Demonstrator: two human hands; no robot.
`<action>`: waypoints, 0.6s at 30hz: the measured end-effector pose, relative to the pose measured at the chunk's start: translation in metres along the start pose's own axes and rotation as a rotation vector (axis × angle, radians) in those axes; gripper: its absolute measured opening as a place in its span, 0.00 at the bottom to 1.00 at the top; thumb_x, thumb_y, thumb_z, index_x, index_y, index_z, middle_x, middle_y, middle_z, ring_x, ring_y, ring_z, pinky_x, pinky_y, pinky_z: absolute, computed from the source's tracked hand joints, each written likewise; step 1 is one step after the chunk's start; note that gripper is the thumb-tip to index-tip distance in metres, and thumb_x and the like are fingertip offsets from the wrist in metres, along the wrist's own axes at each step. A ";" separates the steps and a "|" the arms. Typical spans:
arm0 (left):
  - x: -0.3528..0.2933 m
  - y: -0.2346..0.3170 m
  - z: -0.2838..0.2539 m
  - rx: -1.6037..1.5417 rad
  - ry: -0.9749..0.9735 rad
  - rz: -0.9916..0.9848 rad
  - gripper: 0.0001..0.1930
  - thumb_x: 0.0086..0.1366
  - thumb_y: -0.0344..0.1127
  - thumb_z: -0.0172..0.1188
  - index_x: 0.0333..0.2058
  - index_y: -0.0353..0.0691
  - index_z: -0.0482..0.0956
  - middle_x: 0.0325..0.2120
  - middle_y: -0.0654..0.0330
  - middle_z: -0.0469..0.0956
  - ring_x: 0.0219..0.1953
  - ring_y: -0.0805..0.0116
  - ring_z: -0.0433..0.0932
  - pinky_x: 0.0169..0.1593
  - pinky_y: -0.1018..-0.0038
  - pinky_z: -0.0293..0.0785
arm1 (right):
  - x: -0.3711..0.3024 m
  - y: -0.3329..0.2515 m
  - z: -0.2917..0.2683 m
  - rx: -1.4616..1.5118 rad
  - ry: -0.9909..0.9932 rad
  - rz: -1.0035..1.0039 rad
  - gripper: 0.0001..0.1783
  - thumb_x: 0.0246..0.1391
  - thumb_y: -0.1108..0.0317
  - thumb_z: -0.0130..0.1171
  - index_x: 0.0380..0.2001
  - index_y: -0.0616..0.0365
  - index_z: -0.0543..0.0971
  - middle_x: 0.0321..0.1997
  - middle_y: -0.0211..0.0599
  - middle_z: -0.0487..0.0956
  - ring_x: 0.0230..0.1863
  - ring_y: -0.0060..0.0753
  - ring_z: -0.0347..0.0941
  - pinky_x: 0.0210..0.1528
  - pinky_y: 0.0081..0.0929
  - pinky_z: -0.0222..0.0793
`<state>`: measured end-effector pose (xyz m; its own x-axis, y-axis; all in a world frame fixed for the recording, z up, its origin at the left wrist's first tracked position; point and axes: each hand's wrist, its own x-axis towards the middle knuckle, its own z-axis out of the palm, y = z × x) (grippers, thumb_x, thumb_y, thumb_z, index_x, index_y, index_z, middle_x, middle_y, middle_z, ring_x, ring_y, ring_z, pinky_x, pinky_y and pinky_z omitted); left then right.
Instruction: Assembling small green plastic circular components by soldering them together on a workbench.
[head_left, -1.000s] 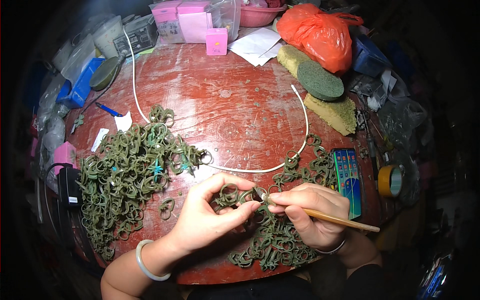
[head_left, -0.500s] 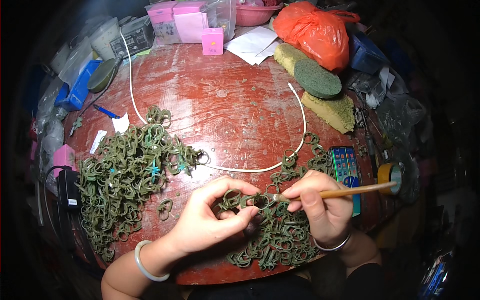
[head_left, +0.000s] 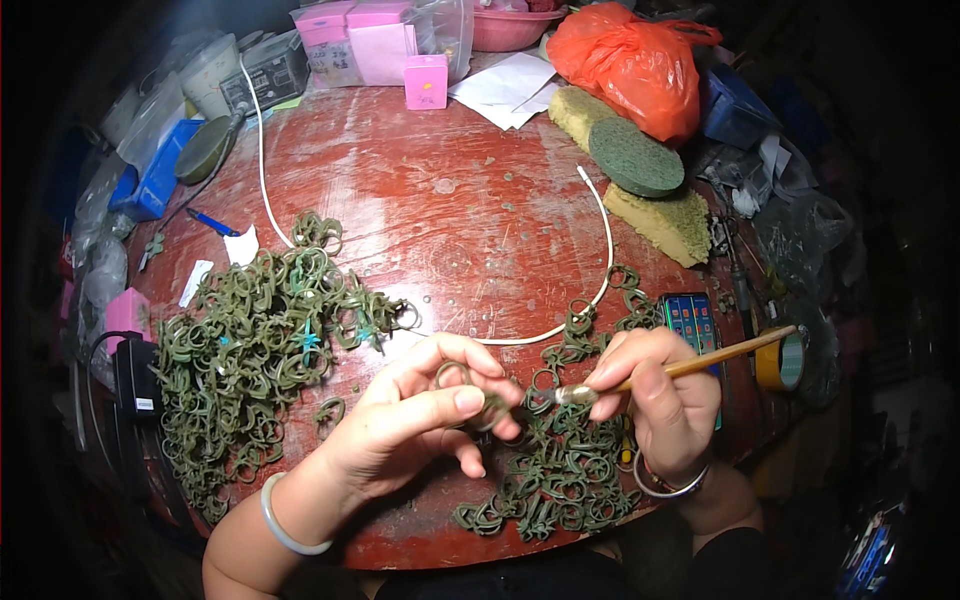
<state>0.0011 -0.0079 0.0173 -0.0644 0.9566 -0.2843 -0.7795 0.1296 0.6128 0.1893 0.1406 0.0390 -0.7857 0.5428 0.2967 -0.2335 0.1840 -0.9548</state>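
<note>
Brush (head_left: 690, 367) handle now swinging up toward the far right, right hand (head_left: 655, 395) pinching it closed, bristles touching the green ring (head_left: 462, 385) the left hand (head_left: 420, 420) is gripping above the near table (head_left: 450, 200) edge; risking, likely, smearing fingers through slipping.

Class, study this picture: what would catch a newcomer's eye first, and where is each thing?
At bottom centre, the left hand pinches a small green ring while the right hand points a thin brush at it. Heaps of green rings flank them: a big pile on the left of the red round table, a smaller pile under the right hand. An orange bag glows at the far edge.
</note>
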 end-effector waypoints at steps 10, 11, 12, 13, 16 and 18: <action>-0.005 0.001 0.007 0.496 0.050 0.045 0.03 0.65 0.27 0.62 0.35 0.34 0.81 0.29 0.58 0.80 0.26 0.74 0.79 0.23 0.81 0.74 | 0.007 -0.002 0.002 -0.116 -0.201 -0.084 0.09 0.66 0.70 0.53 0.39 0.65 0.79 0.31 0.38 0.80 0.29 0.23 0.79 0.31 0.20 0.72; -0.004 -0.001 0.003 0.496 0.051 0.045 0.03 0.65 0.27 0.62 0.35 0.34 0.81 0.29 0.58 0.80 0.26 0.74 0.79 0.23 0.81 0.74 | 0.007 -0.002 0.002 -0.112 -0.204 -0.085 0.09 0.66 0.70 0.53 0.39 0.65 0.80 0.31 0.38 0.80 0.29 0.24 0.79 0.31 0.20 0.72; -0.002 -0.004 -0.002 0.551 -0.006 0.135 0.04 0.65 0.29 0.62 0.36 0.35 0.82 0.29 0.61 0.81 0.26 0.77 0.78 0.25 0.81 0.73 | 0.006 -0.003 0.002 -0.112 -0.204 -0.085 0.09 0.66 0.70 0.53 0.39 0.65 0.80 0.31 0.38 0.80 0.29 0.24 0.79 0.31 0.20 0.72; -0.002 -0.006 -0.005 0.606 -0.063 0.226 0.05 0.66 0.30 0.62 0.38 0.36 0.83 0.30 0.64 0.81 0.27 0.80 0.77 0.27 0.82 0.72 | 0.006 -0.004 0.001 -0.132 -0.210 -0.092 0.10 0.66 0.70 0.53 0.39 0.65 0.80 0.31 0.38 0.80 0.29 0.24 0.79 0.31 0.20 0.72; -0.003 -0.003 -0.004 0.626 -0.044 0.212 0.05 0.66 0.29 0.60 0.37 0.36 0.83 0.30 0.64 0.81 0.27 0.80 0.76 0.27 0.81 0.71 | 0.007 -0.005 0.002 -0.160 -0.217 -0.105 0.10 0.66 0.69 0.53 0.39 0.65 0.80 0.30 0.38 0.81 0.29 0.25 0.79 0.32 0.21 0.72; -0.002 -0.002 -0.007 0.603 -0.015 0.181 0.05 0.67 0.29 0.59 0.36 0.36 0.83 0.29 0.64 0.80 0.27 0.81 0.76 0.26 0.82 0.71 | 0.005 -0.006 0.003 -0.173 -0.218 -0.112 0.10 0.66 0.69 0.53 0.40 0.65 0.80 0.30 0.38 0.81 0.29 0.25 0.78 0.32 0.21 0.73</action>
<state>-0.0015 -0.0122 0.0119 -0.1503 0.9801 -0.1294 -0.2685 0.0855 0.9595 0.1850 0.1403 0.0465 -0.8693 0.3264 0.3713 -0.2390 0.3800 -0.8936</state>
